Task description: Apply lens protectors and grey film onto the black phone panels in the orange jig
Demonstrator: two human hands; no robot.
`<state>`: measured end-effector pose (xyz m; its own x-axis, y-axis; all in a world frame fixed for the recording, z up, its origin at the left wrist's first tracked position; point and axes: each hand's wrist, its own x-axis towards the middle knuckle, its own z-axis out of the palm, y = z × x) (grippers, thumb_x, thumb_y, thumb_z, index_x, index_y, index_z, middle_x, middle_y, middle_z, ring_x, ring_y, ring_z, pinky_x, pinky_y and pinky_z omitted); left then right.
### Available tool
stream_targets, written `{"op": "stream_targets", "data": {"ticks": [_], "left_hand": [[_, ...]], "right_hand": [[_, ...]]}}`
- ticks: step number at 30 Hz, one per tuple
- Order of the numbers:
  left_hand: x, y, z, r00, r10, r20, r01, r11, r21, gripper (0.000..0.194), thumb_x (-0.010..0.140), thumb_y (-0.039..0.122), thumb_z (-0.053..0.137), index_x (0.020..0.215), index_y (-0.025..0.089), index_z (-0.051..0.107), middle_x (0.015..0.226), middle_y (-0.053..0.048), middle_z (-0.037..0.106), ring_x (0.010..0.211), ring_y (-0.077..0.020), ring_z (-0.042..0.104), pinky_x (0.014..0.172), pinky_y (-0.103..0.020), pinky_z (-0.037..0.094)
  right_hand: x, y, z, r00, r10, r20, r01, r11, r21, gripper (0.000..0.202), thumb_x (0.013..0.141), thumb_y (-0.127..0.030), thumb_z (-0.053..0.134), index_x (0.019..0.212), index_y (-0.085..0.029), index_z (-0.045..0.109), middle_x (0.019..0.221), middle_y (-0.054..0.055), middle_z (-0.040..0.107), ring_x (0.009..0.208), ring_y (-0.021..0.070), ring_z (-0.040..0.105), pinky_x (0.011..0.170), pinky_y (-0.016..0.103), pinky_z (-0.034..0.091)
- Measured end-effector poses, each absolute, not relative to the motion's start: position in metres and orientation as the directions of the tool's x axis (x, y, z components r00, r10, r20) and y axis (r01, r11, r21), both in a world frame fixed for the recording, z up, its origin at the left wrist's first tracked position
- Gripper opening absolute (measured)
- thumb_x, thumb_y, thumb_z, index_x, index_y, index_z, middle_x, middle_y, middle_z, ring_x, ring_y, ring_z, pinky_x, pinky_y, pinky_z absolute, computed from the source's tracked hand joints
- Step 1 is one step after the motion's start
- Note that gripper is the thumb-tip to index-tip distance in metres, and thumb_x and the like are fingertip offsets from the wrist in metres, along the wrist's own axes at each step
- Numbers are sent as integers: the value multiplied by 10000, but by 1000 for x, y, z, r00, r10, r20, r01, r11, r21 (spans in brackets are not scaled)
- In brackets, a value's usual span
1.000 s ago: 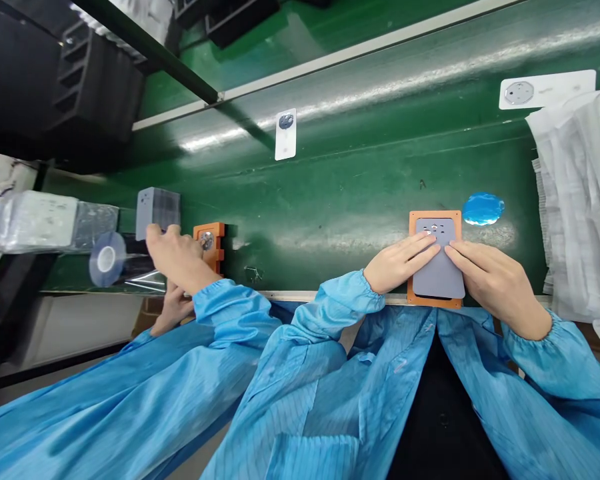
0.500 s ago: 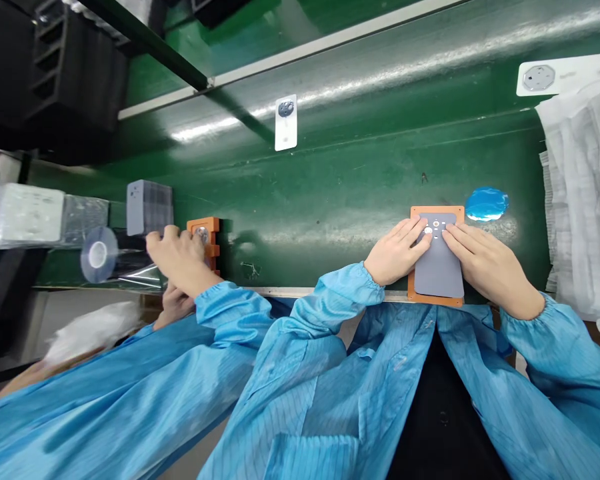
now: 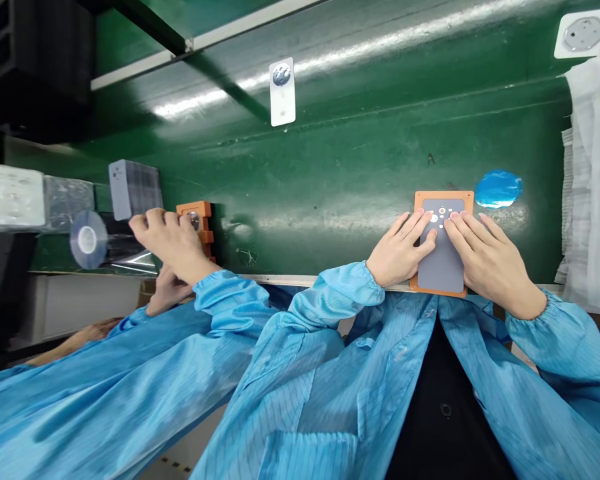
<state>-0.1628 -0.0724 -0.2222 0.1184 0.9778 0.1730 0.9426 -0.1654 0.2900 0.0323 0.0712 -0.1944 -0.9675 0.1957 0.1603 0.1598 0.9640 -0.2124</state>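
A grey phone back panel point(image 3: 441, 263) with camera holes at its far end lies in an orange fixture point(image 3: 419, 195) at the table's near edge. On its left side rests my left hand point(image 3: 399, 248), fingers stretched out, fingertips on the panel near the holes and thumb spread apart. My right hand point(image 3: 493, 260) lies over the right side, its fingers extended and partly spread, some tips touching the panel beside the holes. Neither hand is wrapped around anything. A shiny blue film disc point(image 3: 499, 189) lies just beyond the fixture's right corner.
A co-worker's hands point(image 3: 173, 241) are at another orange fixture point(image 3: 195, 208) on the left. Near them are grey panels point(image 3: 135, 189) and a tape roll point(image 3: 87, 240). A white panel point(image 3: 283, 100) lies farther back; white packing sheets point(image 3: 597, 187) stand at right.
The camera view has shifted a little. My right hand's fingers are spread slightly wider, and both hands stay on the panel. The co-worker's hand remains by the other fixture.
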Motion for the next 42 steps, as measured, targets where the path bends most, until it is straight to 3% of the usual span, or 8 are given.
{"op": "stream_targets", "data": {"ticks": [9,13,16,18,21,25,30,42], "left_hand": [[-159,-79,-212,105,988,110,924,-138,356,512,924,134,551,1433,89,523,1637,-279,413,1586,-416,329,1263,-656,344],[-176,-77,-211,132,984,123,846,-177,503,572,910,188,625,1471,140,522,1638,-209,450,1623,-412,236,1270,-672,324],[-182,-70,-211,-9,975,224,726,-147,672,654,966,303,643,1563,165,415,1680,-193,389,1638,-353,226,1301,-585,326],[-174,-62,-209,-199,944,264,600,-96,795,745,997,426,642,1613,168,312,1685,-211,370,1602,-312,337,1288,-505,375],[-149,-48,-202,-375,892,253,334,-124,934,655,1021,520,608,1530,154,420,1478,-200,616,1374,-250,629,1145,-409,533],[-116,-34,-181,-529,780,335,200,-269,942,340,975,462,711,1089,142,706,1062,-104,796,1021,-196,775,974,-357,618],[-101,-29,-161,-513,647,564,393,-407,824,168,960,332,747,940,165,741,981,-74,806,980,-193,777,936,-373,641],[-104,-32,-165,-425,665,614,664,-231,711,197,1042,296,601,953,186,739,931,-63,783,986,-192,745,966,-383,598]], "right_hand": [[46,61,-197,-957,232,175,180,946,-271,758,914,-64,488,1652,-114,324,1594,206,514,1461,377,522,1217,612,417],[51,63,-200,-947,224,230,146,938,-314,630,934,-60,490,1559,-144,497,1548,178,575,1449,363,540,1203,606,446],[52,62,-193,-883,288,371,78,868,-490,482,990,-100,502,1433,-232,642,1472,113,655,1413,323,587,1176,550,503],[51,61,-188,-779,439,449,6,720,-694,391,1015,-166,529,1351,-272,696,1398,85,707,1338,305,651,1131,528,550],[48,64,-190,-585,710,392,-182,356,-916,339,1028,-237,533,1310,-341,691,1253,40,769,1140,279,750,970,521,638],[47,77,-209,-583,779,231,-333,31,-942,414,1069,-277,381,1345,-415,657,1303,11,742,1159,252,729,954,531,628],[47,85,-229,-671,736,89,-352,-210,-912,426,1064,-350,343,1274,-379,712,1196,45,750,1204,276,686,1027,594,574],[42,85,-226,-699,657,283,-243,154,-958,529,1054,-389,202,1456,-335,541,1143,131,706,1083,330,695,885,583,598]]}}
